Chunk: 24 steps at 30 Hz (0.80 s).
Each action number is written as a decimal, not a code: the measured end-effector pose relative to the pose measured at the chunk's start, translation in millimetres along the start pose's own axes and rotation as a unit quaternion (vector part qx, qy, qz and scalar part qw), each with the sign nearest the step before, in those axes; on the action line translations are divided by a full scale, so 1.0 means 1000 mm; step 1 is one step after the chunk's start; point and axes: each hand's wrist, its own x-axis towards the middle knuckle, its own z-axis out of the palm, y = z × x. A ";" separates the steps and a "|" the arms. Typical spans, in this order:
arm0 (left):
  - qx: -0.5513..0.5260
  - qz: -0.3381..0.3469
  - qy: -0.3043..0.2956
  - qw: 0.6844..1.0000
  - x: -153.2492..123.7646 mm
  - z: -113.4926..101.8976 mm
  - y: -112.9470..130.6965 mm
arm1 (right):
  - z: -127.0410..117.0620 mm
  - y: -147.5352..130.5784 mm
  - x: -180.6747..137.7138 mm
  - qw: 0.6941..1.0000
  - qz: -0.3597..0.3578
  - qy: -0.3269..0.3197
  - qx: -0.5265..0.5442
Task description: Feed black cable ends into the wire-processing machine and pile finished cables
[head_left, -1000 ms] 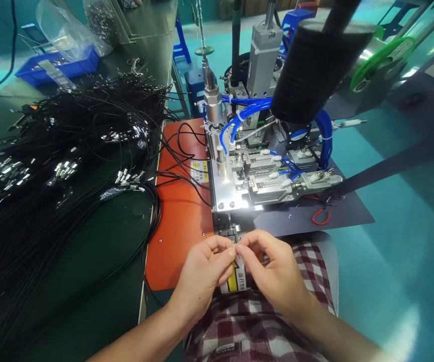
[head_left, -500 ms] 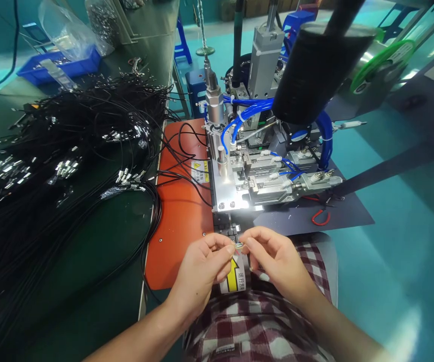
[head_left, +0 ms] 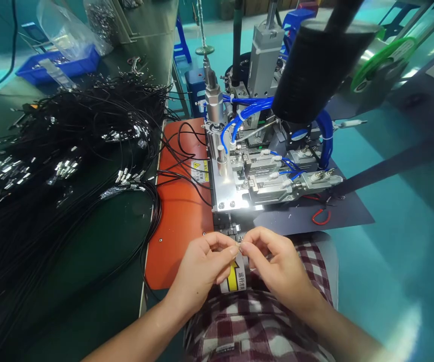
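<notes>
My left hand (head_left: pixel 202 269) and my right hand (head_left: pixel 277 266) meet fingertip to fingertip just in front of the machine's black feed slot (head_left: pixel 234 230). Both pinch a tiny metal part (head_left: pixel 239 246) between thumb and forefinger; it is too small to name. Under the hands lies a white label with a yellow arrow (head_left: pixel 234 276). The silver fixture with blue air hoses (head_left: pixel 254 171) stands right behind them on the orange plate (head_left: pixel 179 211).
A big heap of black cables with metal ends (head_left: pixel 62 151) covers the green bench on the left. A blue bin (head_left: pixel 59 65) and clear bags sit at the back left. A black spool (head_left: pixel 315 65) hangs over the machine. Teal floor lies to the right.
The fingertips drew slightly apart half a second ago, showing the small metal part, and have now closed together again. Both hands stay in the same spot.
</notes>
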 end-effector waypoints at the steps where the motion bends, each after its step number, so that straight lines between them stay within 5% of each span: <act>1: 0.020 0.005 0.001 1.000 0.000 -0.001 0.000 | 0.000 0.002 0.001 0.999 0.022 -0.007 0.025; 5: 0.129 0.107 0.033 0.985 0.000 -0.002 0.000 | -0.003 0.009 0.008 0.994 0.065 -0.014 0.086; 7: 0.229 0.208 0.062 0.949 0.001 -0.004 -0.002 | -0.005 0.012 0.012 0.993 0.077 -0.012 0.094; 12: 0.488 0.397 0.039 0.777 0.013 -0.018 -0.010 | -0.009 0.017 0.021 0.987 0.101 -0.008 0.122; 16: 0.610 0.485 0.019 0.626 0.025 -0.028 -0.009 | -0.008 0.026 0.029 0.985 0.101 -0.007 0.138; 19: 0.626 0.491 0.006 0.606 0.030 -0.030 -0.009 | -0.006 0.034 0.033 0.983 0.111 -0.014 0.143; 24: 0.597 0.488 0.003 0.637 0.033 -0.032 -0.010 | -0.007 0.039 0.033 0.986 0.111 -0.022 0.124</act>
